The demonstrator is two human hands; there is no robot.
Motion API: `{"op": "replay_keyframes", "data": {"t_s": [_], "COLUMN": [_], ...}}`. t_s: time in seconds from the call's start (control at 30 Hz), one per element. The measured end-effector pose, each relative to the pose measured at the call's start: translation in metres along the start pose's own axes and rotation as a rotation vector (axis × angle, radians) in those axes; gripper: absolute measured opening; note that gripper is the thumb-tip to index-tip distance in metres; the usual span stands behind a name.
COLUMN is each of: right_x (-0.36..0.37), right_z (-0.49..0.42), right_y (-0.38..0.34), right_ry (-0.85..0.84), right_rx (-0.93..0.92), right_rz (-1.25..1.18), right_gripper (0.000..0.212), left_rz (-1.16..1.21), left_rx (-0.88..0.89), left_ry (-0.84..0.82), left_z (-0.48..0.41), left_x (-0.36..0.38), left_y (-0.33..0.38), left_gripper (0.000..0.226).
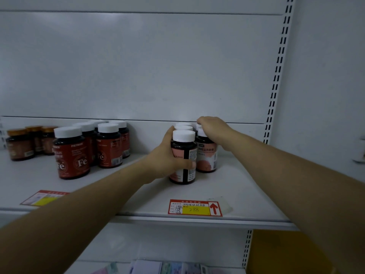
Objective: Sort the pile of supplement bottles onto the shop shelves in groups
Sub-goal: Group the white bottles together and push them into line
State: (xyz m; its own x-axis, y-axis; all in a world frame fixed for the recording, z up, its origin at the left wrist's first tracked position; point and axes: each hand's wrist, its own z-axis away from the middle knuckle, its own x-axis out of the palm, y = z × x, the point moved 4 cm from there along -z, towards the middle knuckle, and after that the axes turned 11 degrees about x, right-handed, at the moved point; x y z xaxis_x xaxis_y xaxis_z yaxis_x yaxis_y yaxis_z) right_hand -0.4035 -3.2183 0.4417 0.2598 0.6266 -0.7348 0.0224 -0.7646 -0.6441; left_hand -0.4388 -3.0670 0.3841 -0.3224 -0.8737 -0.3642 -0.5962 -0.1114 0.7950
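On the white shelf [237,194] stands a group of dark bottles with pink labels and white caps. My left hand [167,155] grips the front pink-label bottle [184,147] around its body, thumb across the label. My right hand [212,126] rests over the cap of the pink-label bottle [207,155] beside it, fingers curled over the top. More white caps of the same group [183,125] show behind. To the left stand several red-label "Fe" bottles [72,153], and at far left some brown bottles with orange caps [20,144].
A red and yellow price tag [195,208] lies at the shelf's front edge, another [42,198] at the left. A slotted upright [276,76] bounds the shelf on the right. Below, a yellow object [286,252] and pale packages [167,267] sit on a lower level.
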Motion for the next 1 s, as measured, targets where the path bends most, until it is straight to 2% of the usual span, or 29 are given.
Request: {"op": "replay_keyframes", "data": {"t_s": [0.1, 0.2, 0.27, 0.4, 0.6, 0.73, 0.87, 1.0], "right_x": [-0.001, 0.002, 0.004, 0.006, 0.007, -0.003, -0.019, -0.023], "right_z": [-0.002, -0.001, 0.0, 0.003, 0.008, 0.006, 0.002, -0.003], "right_y": [0.007, 0.015, 0.019, 0.03, 0.03, 0.027, 0.016, -0.017], "right_ry": [-0.016, 0.036, 0.076, 0.168, 0.125, 0.076, 0.105, 0.011], "right_rx": [-0.002, -0.004, -0.012, 0.001, 0.001, -0.011, -0.035, -0.088], "right_rz": [-0.11, -0.184, -0.19, -0.219, -0.252, -0.151, 0.013, 0.132], "right_gripper": [0.014, 0.022, 0.019, 0.052, 0.051, 0.047, 0.049, 0.054], "left_rz": [0.036, -0.008, -0.02, -0.047, -0.095, -0.185, -0.336, -0.525], "left_rx": [-0.019, -0.037, -0.036, -0.049, -0.089, -0.108, -0.179, -0.213], "left_ry": [0.009, 0.021, 0.018, -0.009, -0.015, -0.045, -0.07, -0.037], "left_z": [0.001, 0.002, 0.002, 0.004, 0.005, 0.004, 0.003, 0.011], "left_x": [-0.001, -0.002, -0.003, -0.001, 0.0, -0.006, -0.025, -0.047], "left_y": [-0.001, -0.004, -0.004, -0.003, -0.004, 0.004, 0.01, 0.029], "left_gripper": [0.08, 0.083, 0.083, 0.08, 0.084, 0.082, 0.087, 0.09]}}
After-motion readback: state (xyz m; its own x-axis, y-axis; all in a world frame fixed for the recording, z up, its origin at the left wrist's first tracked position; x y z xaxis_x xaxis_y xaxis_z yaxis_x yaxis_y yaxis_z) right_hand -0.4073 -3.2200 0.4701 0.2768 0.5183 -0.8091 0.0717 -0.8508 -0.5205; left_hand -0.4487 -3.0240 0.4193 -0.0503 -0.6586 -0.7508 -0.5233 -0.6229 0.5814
